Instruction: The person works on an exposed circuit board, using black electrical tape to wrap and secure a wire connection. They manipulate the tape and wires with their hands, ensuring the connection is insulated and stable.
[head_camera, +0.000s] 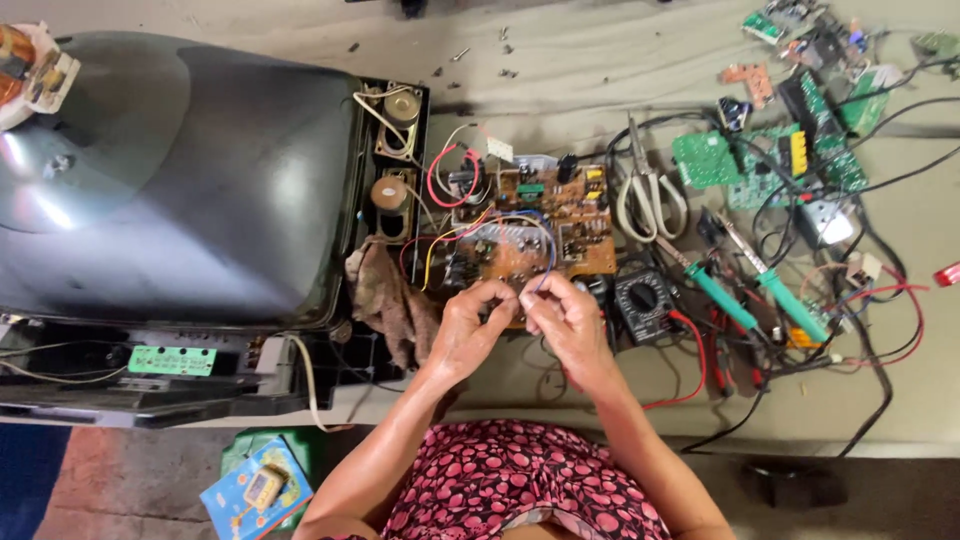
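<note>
**Fingers pinching wires at the near edge of the circuit board**

Head view: both hands meet over the brown circuit board (525, 235), which lies on the worktop (560, 60) just beside the opened television (180, 180). The left hand (468, 325) and right hand (562, 318) each pinch thin wires (540, 275) at the board's near edge. It looks like wire-sorting or stripping; any next move would need a fine, steady grip. Room is tight: a multimeter (642, 303) sits just right, with scissors (650, 190) and soldering irons (770, 290) beyond, and a rag (395, 300) left.
</note>
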